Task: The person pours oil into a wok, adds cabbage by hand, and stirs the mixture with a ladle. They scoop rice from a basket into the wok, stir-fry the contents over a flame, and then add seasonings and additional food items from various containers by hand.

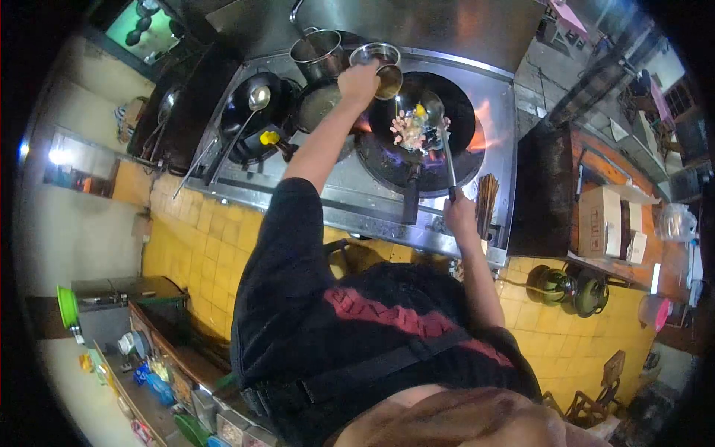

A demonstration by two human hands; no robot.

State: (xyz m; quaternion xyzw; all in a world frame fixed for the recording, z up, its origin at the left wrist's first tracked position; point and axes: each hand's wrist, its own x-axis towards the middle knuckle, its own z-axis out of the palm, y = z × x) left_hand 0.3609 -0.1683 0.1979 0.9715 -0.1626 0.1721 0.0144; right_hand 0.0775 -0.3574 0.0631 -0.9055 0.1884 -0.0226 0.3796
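At the stove's right burner, my right hand (460, 214) is closed around the dark grip of a long metal ladle (449, 160). The ladle's head is down in a black wok (387, 153), among pinkish-white diced pieces (408, 130) and a bit of yellow food (420, 110). My left hand (359, 83) reaches past the wok's far left edge, its fingers closed on a small round bowl (389, 80) that looks brownish inside. Right behind that bowl stands a metal container (375, 52). My fingertips are partly hidden.
Flames (485, 128) rise at the wok's right side. Left of it are a metal pot (316, 54), another black wok (249, 141) with a ladle (259, 98) across it, and something yellow (269, 138). Thin sticks (488, 197) stand by the front right edge. Cardboard boxes (599, 220) sit on the right table.
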